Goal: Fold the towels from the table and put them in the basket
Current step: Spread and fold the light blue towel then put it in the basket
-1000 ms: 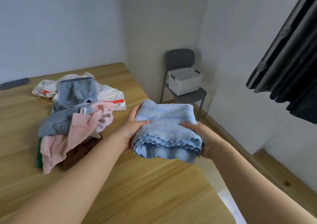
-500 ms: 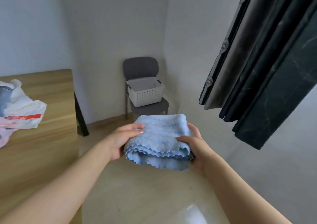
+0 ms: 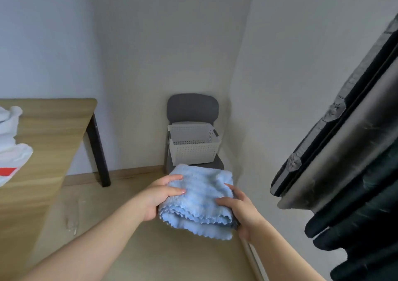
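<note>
While my left hand [image 3: 159,196] and right hand [image 3: 238,210] grip the folded blue towel [image 3: 201,198] from either side above the floor, the white basket [image 3: 193,146] sits on the grey chair [image 3: 191,108] ahead.

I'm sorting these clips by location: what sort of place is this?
Likely a plain room in a home, though it could be a staged one: a wooden table with laundry by bare walls, a grey chair in the corner bearing a white basket, and dark curtains on the right.
</note>
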A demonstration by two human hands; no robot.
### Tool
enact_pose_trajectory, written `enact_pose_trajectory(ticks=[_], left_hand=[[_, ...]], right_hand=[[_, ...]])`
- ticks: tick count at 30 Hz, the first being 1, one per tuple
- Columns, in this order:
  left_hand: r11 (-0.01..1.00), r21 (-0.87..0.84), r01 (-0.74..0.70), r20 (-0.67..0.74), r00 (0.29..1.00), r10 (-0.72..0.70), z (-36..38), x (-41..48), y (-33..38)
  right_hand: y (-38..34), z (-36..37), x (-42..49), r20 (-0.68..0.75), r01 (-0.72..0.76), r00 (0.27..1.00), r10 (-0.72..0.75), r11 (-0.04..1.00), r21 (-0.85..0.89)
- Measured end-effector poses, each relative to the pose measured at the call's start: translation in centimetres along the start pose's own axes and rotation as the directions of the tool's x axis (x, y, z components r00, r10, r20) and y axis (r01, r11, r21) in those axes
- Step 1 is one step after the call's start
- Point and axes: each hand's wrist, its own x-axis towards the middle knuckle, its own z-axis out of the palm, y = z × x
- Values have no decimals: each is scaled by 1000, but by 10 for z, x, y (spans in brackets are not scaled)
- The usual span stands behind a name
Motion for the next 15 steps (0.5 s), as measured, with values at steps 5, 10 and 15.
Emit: enact_pose_trajectory(ticks=[5, 10, 15], left_hand=[[997, 56, -45, -54, 997, 48, -9, 104, 62], [994, 103, -43, -87, 995, 53, -9, 204, 122], [976, 212, -43, -204, 975, 87, -6, 325, 155]], right_hand=[[-50, -9, 130, 96, 33, 995, -24, 995, -89], [-89, -26, 261, 43, 36, 999, -33, 995, -92], [-119, -47, 400, 96, 43, 995, -30, 990, -136]])
